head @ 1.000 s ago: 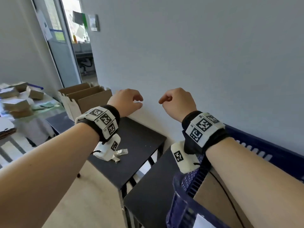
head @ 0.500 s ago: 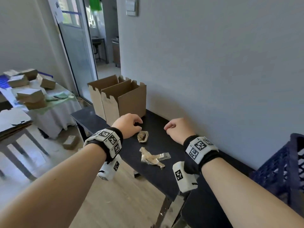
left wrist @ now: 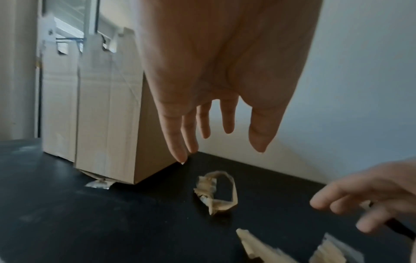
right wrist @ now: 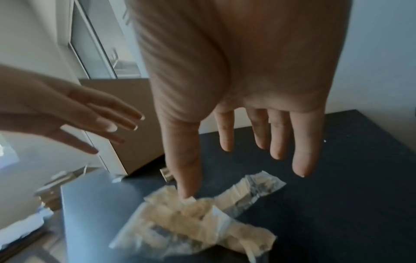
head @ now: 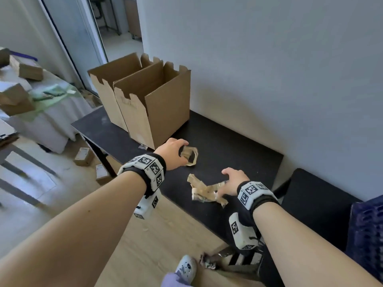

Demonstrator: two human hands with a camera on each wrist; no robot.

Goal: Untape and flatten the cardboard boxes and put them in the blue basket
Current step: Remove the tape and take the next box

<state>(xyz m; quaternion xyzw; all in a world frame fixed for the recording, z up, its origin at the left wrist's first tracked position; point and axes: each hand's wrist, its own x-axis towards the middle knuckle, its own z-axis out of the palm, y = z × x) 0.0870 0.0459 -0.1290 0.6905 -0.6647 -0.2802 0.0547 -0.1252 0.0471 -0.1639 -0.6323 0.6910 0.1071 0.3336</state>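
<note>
Two open cardboard boxes (head: 153, 102) stand upright, touching, at the bench's (head: 238, 146) eleven o'clock end. The left hand (head: 173, 153) hovers, fingers spread, over a tape loop (head: 189, 156); the right hand (head: 232, 181), also wide, reaches a crumpled tape wad (head: 205, 193). The blue basket (head: 366, 230) sits at four o'clock.

two cardboard boxes (head: 153, 104), two tape wads (head: 207, 192)

You have no readable text, brand or number here; the white wrist bands (head: 150, 165) carry only black-and-white square marker codes, not letters.
</note>
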